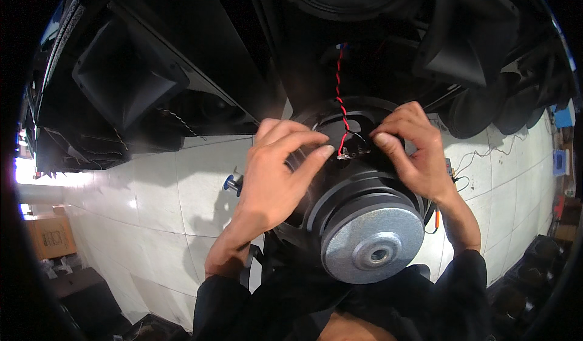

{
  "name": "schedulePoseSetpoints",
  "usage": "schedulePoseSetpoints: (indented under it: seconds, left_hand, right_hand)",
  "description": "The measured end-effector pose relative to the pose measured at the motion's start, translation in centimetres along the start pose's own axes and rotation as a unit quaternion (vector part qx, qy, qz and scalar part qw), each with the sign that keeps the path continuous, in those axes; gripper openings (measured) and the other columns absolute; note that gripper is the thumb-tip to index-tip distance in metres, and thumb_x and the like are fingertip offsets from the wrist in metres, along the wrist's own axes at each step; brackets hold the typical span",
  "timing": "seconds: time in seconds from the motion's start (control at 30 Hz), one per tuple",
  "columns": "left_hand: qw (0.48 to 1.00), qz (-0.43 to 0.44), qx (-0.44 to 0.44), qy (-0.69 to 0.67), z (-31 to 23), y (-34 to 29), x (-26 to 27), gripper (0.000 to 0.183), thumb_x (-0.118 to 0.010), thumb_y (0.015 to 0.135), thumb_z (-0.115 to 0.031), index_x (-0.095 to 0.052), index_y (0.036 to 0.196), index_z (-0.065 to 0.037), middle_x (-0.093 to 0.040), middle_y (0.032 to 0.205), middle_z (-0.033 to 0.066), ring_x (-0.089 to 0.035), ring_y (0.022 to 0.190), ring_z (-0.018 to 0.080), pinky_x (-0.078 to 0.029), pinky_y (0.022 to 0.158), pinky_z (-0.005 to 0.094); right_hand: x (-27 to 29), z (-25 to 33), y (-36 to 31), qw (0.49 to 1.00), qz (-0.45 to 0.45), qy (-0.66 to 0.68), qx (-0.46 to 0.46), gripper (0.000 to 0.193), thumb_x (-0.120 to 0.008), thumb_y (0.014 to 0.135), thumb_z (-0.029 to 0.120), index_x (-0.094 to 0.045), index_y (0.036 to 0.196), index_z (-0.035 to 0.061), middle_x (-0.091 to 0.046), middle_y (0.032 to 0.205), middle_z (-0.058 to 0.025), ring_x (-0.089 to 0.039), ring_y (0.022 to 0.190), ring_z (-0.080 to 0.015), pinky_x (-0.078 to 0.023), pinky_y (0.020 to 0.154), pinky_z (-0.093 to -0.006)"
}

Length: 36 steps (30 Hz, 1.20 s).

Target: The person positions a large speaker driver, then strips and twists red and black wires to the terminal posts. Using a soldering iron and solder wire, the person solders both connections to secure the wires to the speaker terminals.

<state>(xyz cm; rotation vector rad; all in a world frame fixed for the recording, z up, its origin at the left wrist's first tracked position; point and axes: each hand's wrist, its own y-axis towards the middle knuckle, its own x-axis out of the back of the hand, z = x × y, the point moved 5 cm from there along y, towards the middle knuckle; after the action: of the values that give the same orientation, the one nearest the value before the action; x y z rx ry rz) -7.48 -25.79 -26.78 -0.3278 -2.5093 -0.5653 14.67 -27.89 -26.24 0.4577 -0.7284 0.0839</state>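
Observation:
A large loudspeaker driver [373,242] is tilted in front of me, its round silver magnet toward my body. A twisted red and black wire [340,92] drops from the cabinet to the small terminal strip [351,154] on the driver's frame. Its red end meets the strip's left side; the black end bends right. Beside the strip is my left hand [282,168], forefinger and thumb slightly apart with nothing visible between them. My right hand [416,150] is closed by the frame's right side, thumb pressed to curled fingers near the black end. What it pinches is hidden.
Black speaker cabinets with square horns [130,74] fill the far side. A blue-ended tool [231,184] is left of my left wrist. A cardboard box [53,238] stands far left on the pale tiled floor [146,201]. Thin cables [480,154] lie at right.

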Motion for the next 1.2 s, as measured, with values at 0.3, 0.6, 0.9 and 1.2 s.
schedulePoseSetpoints:
  seconds: [0.3,0.6,0.9,1.2]
  left_hand:
    - [0.972,0.046,-0.192,-0.126,-5.4,-8.1,-0.3,0.055,-0.083,0.073,-0.044,-0.071,0.114,-0.009,-0.064,0.119,0.0183,-0.053,0.118,0.0346,-0.043,0.098,0.0491]
    - [0.943,0.018,-0.295,0.151,-6.8,-12.4,-4.4,0.042,-0.072,0.084,-0.026,-0.065,0.126,-0.028,-0.054,0.137,0.0158,-0.046,0.127,0.0494,-0.046,0.101,0.0587]
    - [0.957,-0.012,-0.289,0.025,-4.3,-11.7,-1.9,0.034,-0.082,0.076,-0.023,-0.073,0.109,-0.023,-0.057,0.137,0.0167,-0.042,0.131,0.0539,-0.043,0.103,0.0644]
    - [0.948,-0.087,-0.225,-0.208,1.3,-7.2,1.5,0.085,-0.081,0.075,-0.054,-0.049,0.146,-0.017,-0.049,0.146,0.0179,-0.040,0.138,0.0453,-0.032,0.109,0.0631]
  right_hand:
    - [5.5,-8.0,-7.6,0.953,-0.145,-0.128,-0.233,0.029,-0.062,0.096,0.020,-0.069,0.106,-0.0059,-0.070,0.095,-0.0183,-0.064,0.083,-0.0248,-0.049,0.079,-0.0351]
    - [3.8,-13.4,-16.1,0.894,-0.047,0.044,-0.443,0.054,-0.054,0.102,0.040,-0.061,0.080,-0.0079,-0.048,0.063,0.0032,-0.040,0.062,-0.0072,-0.036,0.054,-0.0293]
    - [7.8,-8.1,-13.8,0.918,-0.054,0.046,-0.390,0.054,-0.058,0.100,0.040,-0.059,0.064,0.0007,-0.041,0.056,0.0071,-0.034,0.053,-0.0055,-0.028,0.048,-0.0292]
    - [11.8,-0.5,-5.2,0.962,-0.050,0.007,-0.267,0.041,-0.065,0.092,0.030,-0.069,0.062,0.0024,-0.048,0.051,0.0030,-0.039,0.042,-0.0062,-0.029,0.042,-0.0280]
